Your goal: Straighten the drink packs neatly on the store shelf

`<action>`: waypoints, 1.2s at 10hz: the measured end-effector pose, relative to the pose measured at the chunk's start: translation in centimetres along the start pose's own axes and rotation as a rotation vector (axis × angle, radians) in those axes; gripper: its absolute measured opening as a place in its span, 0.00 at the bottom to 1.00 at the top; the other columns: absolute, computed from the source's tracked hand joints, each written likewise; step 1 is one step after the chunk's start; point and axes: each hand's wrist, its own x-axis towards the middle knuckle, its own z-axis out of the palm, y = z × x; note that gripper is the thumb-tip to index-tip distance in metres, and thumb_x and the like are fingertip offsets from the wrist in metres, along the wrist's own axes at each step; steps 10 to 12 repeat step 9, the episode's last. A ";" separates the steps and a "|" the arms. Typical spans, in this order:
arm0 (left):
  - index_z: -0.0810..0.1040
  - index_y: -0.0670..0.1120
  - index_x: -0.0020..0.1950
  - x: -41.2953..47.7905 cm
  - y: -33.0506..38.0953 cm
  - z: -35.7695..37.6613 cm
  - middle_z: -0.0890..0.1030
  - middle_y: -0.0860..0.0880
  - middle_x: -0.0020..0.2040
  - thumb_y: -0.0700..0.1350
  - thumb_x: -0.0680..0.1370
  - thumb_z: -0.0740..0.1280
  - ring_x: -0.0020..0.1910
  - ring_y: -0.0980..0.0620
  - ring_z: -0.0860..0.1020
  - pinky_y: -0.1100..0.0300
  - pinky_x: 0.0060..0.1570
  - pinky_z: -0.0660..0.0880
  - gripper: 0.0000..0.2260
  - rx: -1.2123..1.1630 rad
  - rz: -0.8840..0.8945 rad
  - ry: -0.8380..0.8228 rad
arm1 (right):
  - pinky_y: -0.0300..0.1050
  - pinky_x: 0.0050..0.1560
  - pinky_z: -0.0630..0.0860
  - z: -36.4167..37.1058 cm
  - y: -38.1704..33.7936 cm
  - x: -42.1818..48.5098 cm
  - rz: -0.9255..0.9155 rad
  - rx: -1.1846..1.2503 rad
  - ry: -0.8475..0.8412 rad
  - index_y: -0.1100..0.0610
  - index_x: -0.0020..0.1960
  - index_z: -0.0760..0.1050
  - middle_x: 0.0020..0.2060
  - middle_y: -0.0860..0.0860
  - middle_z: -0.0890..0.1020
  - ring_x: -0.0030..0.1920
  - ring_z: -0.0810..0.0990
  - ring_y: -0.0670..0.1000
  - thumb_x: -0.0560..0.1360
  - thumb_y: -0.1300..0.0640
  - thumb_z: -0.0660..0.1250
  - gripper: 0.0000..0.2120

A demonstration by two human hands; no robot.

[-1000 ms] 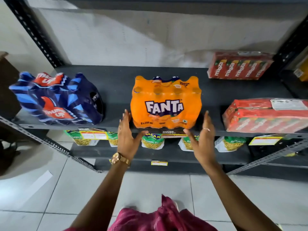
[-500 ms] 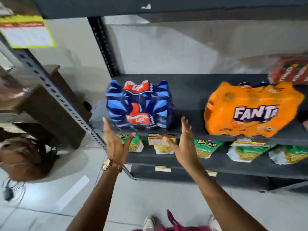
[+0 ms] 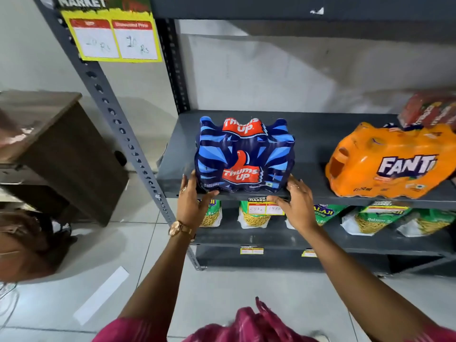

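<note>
A blue Thums Up drink pack [image 3: 244,154] stands at the front of the dark grey shelf [image 3: 308,141], facing me. My left hand [image 3: 191,203] grips its lower left corner, thumb on the front. My right hand [image 3: 297,206] presses against its lower right corner, fingers along the side. An orange Fanta pack [image 3: 392,159] sits to the right on the same shelf, slightly turned. A red juice pack [image 3: 429,109] lies behind it at the far right, blurred.
A grey perforated upright post [image 3: 118,124] rises left of the shelf, with a yellow price sign [image 3: 111,38] above. Snack bags [image 3: 254,215] line the lower shelf. A brown wooden desk [image 3: 49,144] stands at the left. Tiled floor lies below.
My view swung left from the Fanta pack to the Thums Up pack. Both hands moved from open in front of the shelf to gripping the blue pack's lower corners.
</note>
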 end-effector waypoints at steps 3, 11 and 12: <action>0.63 0.46 0.70 0.1 -1.4 0.0 0.76 0.43 0.64 0.49 0.73 0.71 0.67 0.37 0.70 0.35 0.58 0.74 0.29 0.002 -0.026 0.010 | 0.56 0.74 0.60 1.0 -0.1 -0.2 0.032 -0.117 0.039 0.59 0.66 0.73 0.66 0.61 0.76 0.68 0.72 0.61 0.72 0.32 0.56 0.36; 0.54 0.48 0.73 -0.9 2.0 -1.4 0.67 0.41 0.72 0.47 0.69 0.76 0.70 0.42 0.68 0.39 0.68 0.67 0.41 -0.107 -0.082 -0.035 | 0.58 0.61 0.74 -1.7 -1.1 -0.4 0.039 -0.049 -0.091 0.55 0.63 0.73 0.61 0.58 0.80 0.62 0.76 0.63 0.72 0.34 0.64 0.30; 0.54 0.48 0.73 -0.9 2.0 -1.4 0.67 0.41 0.72 0.47 0.69 0.76 0.70 0.42 0.68 0.39 0.68 0.67 0.41 -0.107 -0.082 -0.035 | 0.58 0.61 0.74 -1.7 -1.1 -0.4 0.039 -0.049 -0.091 0.55 0.63 0.73 0.61 0.58 0.80 0.62 0.76 0.63 0.72 0.34 0.64 0.30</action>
